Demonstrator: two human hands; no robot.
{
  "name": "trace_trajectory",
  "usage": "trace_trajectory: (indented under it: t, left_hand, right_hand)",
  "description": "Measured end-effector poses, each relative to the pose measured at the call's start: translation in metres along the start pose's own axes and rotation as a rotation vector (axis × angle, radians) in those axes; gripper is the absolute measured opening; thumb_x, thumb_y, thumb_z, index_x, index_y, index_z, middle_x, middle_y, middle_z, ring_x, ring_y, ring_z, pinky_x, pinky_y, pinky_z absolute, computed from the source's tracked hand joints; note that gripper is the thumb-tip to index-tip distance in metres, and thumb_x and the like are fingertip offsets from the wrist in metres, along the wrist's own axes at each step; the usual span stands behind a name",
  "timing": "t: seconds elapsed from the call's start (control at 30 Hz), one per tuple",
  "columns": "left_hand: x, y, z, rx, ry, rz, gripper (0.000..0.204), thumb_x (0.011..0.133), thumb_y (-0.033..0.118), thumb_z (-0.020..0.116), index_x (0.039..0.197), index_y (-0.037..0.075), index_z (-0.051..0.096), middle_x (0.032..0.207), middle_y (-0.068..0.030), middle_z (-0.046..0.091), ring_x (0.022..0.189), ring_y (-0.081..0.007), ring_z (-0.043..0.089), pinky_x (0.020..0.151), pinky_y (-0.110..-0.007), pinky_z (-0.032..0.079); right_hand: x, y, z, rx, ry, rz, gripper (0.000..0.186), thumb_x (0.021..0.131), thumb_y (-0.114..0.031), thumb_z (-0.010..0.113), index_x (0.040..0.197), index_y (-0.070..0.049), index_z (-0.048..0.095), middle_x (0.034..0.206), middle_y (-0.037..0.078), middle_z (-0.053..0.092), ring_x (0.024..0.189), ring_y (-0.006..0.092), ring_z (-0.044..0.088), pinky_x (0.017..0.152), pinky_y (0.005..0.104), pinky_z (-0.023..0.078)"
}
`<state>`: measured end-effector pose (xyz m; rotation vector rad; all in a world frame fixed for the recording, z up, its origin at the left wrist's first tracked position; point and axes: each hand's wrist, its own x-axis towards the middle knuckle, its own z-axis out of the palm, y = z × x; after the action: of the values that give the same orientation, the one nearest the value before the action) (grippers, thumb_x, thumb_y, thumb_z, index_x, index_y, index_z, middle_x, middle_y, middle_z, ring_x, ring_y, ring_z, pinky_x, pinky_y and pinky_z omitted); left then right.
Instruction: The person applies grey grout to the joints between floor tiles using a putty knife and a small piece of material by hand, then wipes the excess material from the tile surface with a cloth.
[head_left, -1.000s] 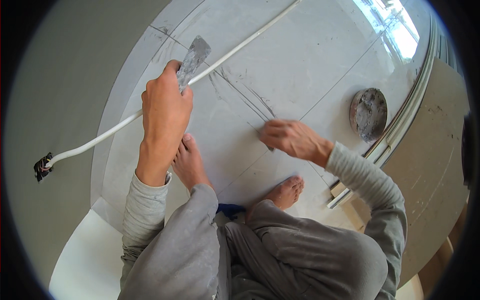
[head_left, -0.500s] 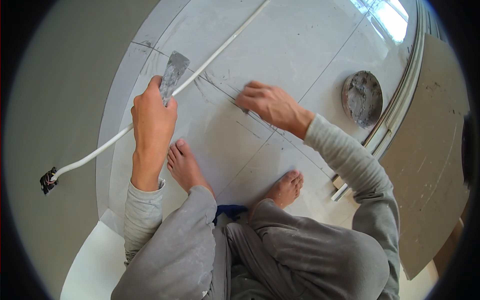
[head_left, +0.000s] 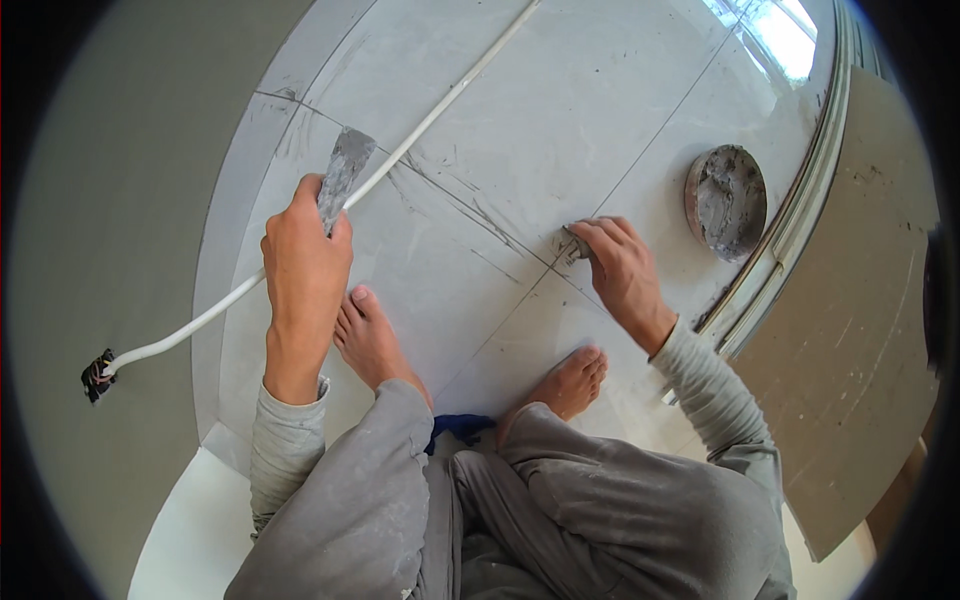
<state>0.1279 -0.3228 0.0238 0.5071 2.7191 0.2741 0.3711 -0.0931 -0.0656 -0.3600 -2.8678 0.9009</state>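
The left hand (head_left: 308, 262) is curled in a firm grip — back of the hand up, thumb and index finger foremost — above a nearly straight left wrist (head_left: 291, 375). The right hand (head_left: 622, 268) reaches farther out, its bent fingers pinching downward, while the right forearm (head_left: 712, 388) slants in from the lower right — both bare feet (head_left: 375, 345) stand planted, knees apart.

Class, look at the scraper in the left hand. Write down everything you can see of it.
The scraper is flat and widens toward a broad far edge. It looks like metal, though patchy grey smears coat it. It points forward, leaning slightly right, above the pale tile floor. The left hand grips its near end, hiding any handle. The white cable runs close on its right; whether they touch is unclear.
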Motion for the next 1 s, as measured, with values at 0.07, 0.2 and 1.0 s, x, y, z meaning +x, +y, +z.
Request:
trace_trajectory:
  t: [0.07, 0.2, 1.0]
  left_hand:
    - [0.0, -0.005, 0.002, 0.006, 0.004, 0.004, 0.05, 0.088, 0.01, 0.071, 0.133, -0.011, 0.058, 0.102, -0.0318, 0.072, 0.096, -0.0449, 0.072, 0.087, -0.045, 0.056]
    - [-0.005, -0.007, -0.001, 0.008, 0.019, -0.02, 0.05, 0.088, 0.01, 0.071, 0.132, -0.012, 0.058, 0.101, -0.032, 0.072, 0.095, -0.0448, 0.072, 0.086, -0.045, 0.056]
    - [-0.046, -0.02, 0.015, -0.468, -0.128, 0.226, 0.025, 0.092, 0.007, 0.068, 0.115, -0.003, 0.066, 0.09, -0.0226, 0.072, 0.08, -0.0373, 0.071, 0.071, -0.04, 0.055]
  right_hand:
    - [-0.021, -0.01, 0.012, -0.004, -0.021, 0.015, 0.043, 0.074, 0.009, 0.061, 0.115, -0.005, 0.066, 0.101, 0.011, 0.068, 0.098, 0.0324, 0.063, 0.083, 0.0406, 0.055]
    - [-0.056, -0.035, 0.018, 0.181, -0.126, 0.097, 0.044, 0.074, 0.011, 0.061, 0.114, -0.005, 0.068, 0.104, 0.011, 0.069, 0.098, 0.0331, 0.064, 0.083, 0.0409, 0.055]
    - [-0.071, -0.066, 0.033, 0.468, -0.064, 0.424, 0.043, 0.072, 0.01, 0.067, 0.113, -0.003, 0.072, 0.109, 0.012, 0.07, 0.102, 0.0326, 0.063, 0.087, 0.0413, 0.054]
